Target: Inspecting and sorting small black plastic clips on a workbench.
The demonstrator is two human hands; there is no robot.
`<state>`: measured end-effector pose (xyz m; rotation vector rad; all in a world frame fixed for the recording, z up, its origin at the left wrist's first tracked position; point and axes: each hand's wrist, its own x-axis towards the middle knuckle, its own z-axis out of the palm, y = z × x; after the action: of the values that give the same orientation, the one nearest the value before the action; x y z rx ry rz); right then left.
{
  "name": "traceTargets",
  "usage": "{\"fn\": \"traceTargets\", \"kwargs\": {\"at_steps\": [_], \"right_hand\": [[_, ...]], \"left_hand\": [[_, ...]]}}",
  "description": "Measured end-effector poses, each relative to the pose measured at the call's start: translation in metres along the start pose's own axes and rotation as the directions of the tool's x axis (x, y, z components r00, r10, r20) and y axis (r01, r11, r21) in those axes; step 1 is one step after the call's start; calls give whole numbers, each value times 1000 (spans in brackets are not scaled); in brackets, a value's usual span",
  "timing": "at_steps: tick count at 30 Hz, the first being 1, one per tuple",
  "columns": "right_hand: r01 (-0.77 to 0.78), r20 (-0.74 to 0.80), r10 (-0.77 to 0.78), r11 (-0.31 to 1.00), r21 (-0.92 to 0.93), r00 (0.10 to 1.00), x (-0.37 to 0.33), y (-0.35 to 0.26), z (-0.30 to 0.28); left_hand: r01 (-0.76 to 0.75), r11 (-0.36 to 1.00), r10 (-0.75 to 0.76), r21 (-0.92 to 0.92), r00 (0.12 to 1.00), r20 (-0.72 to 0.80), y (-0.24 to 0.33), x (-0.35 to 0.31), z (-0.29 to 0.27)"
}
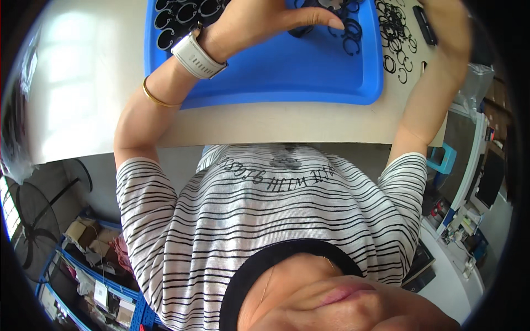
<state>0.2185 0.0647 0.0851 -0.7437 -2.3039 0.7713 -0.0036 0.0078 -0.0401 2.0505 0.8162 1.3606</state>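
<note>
Over the blue tray, my left hand reaches in from the left, wearing a white-strapped watch and a gold bangle. Its thumb is stretched out to the right; the upper edge of the picture cuts off the other fingers. Beneath the thumb shows part of a dark object. Close to the thumb tip is a greyish metal piece, partly out of view. My right hand is smeared by motion at the upper right, its fingers hidden. It is nearest to a black elongated object on the table.
Black open rings lie along the tray's left side, and more black rings at its right. A loose pile of similar rings is on the pale table beside the tray. Blue shelving and a fan stand lower left.
</note>
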Motion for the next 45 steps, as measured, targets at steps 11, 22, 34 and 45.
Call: {"fn": "traceTargets", "kwargs": {"at_steps": [11,22,34,45], "right_hand": [[-439,343,409,898,12,846,-30,16,14],[-394,334,276,843,365,901,-28,40,9],[-426,366,314,860,282,876,-28,37,20],[-387,356,262,854,347,897,-27,41,20]], "left_hand": [[-67,995,63,72,997,51,23,6,6],[-46,996,43,82,998,43,25,5,-2],[-80,984,75,160,997,36,22,6,-3],[-89,984,84,156,996,40,22,7,-8]]}}
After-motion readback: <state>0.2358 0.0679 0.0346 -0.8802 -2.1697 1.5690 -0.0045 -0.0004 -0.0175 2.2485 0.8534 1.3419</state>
